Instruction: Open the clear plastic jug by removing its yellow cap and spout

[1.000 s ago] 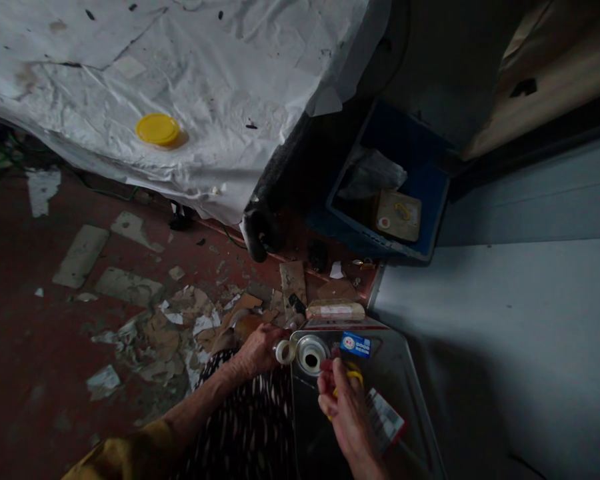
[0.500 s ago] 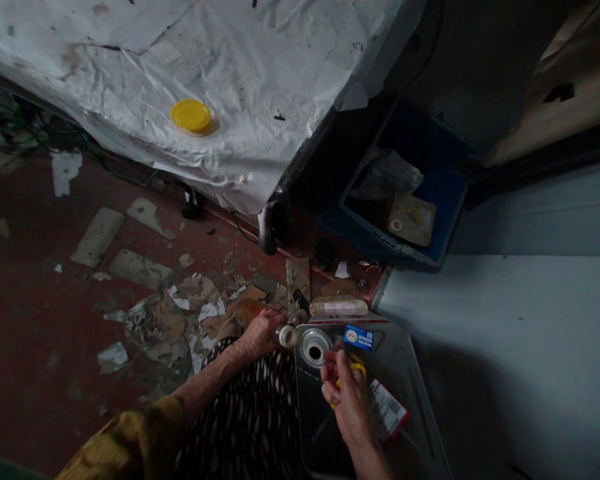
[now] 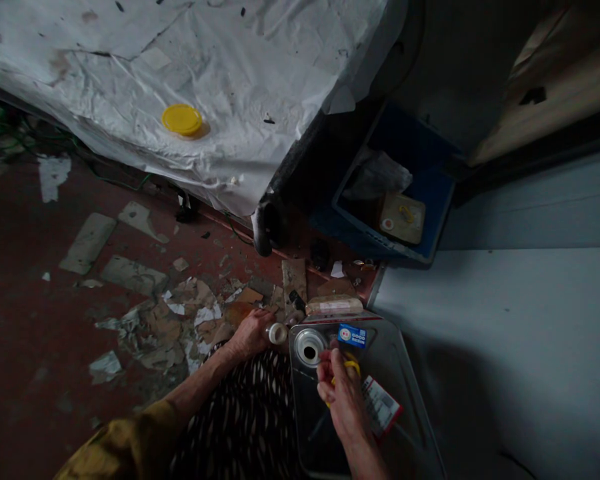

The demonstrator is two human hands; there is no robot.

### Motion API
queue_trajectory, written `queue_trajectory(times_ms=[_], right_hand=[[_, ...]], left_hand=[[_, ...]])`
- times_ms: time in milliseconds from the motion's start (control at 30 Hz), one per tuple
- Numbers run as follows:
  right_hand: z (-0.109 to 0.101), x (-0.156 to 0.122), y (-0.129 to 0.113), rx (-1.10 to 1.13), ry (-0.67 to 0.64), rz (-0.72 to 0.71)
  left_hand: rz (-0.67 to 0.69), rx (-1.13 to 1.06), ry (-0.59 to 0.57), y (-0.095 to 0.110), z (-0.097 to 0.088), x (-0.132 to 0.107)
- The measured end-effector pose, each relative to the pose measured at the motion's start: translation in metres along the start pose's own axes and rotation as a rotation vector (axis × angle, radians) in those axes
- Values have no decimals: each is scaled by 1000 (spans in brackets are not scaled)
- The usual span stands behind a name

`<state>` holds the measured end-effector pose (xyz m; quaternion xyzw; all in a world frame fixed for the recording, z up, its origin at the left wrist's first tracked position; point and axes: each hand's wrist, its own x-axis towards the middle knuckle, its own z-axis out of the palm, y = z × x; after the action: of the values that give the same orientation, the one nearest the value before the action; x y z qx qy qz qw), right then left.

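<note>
My left hand (image 3: 247, 331) is closed round a small pale cap (image 3: 277, 333), pinched at the fingertips just off the left edge of the metal can (image 3: 405, 400). Cap is clear of the can, not touching it as far as I can see. Under that forearm: my dark patterned skirt (image 3: 245, 427). Beyond the hand, up and left: torn cardboard and paper scraps (image 3: 180, 320) on the red floor (image 3: 30, 333).

Just right of the cap, the can's round spout opening (image 3: 309, 347) sits uncovered at the top left corner of the can's flat face. Blue label (image 3: 352, 335) is right of the opening, red and white label (image 3: 380, 408) lower down, partly under my right wrist.

My right hand (image 3: 341, 393) is curled shut on the can's yellow handle (image 3: 351, 367), fingers wrapped over it, hand resting on the can top just below and right of the opening. Most of the handle is hidden by my fingers.

Past the can's far edge: a pale oblong bar (image 3: 334, 306) lying flat, touching or nearly touching the can rim, can't tell which. Further out and right: blue crate (image 3: 435, 200) with a tan canister (image 3: 403, 217) inside. Far left above everything: white sheet (image 3: 230, 67) with a yellow lid (image 3: 182, 120) on it. Grey wall panel (image 3: 505, 333) right of the can
</note>
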<state>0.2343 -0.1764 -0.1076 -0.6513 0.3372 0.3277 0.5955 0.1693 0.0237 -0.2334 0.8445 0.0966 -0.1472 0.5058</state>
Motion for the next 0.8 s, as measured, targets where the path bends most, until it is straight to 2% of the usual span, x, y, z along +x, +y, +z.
queue_trajectory(times_ms=[300,500,800], right_hand=[[8,-3,-4,-3,43,-15],[18,-5,1,-2,58,14],[23,0,8,-11,47,-21]], left_hand=[[-4,30,20,-3,-4,-3],[-32,4,13,-8,-2,-5],[-37,25,12,-11,-9,-7]])
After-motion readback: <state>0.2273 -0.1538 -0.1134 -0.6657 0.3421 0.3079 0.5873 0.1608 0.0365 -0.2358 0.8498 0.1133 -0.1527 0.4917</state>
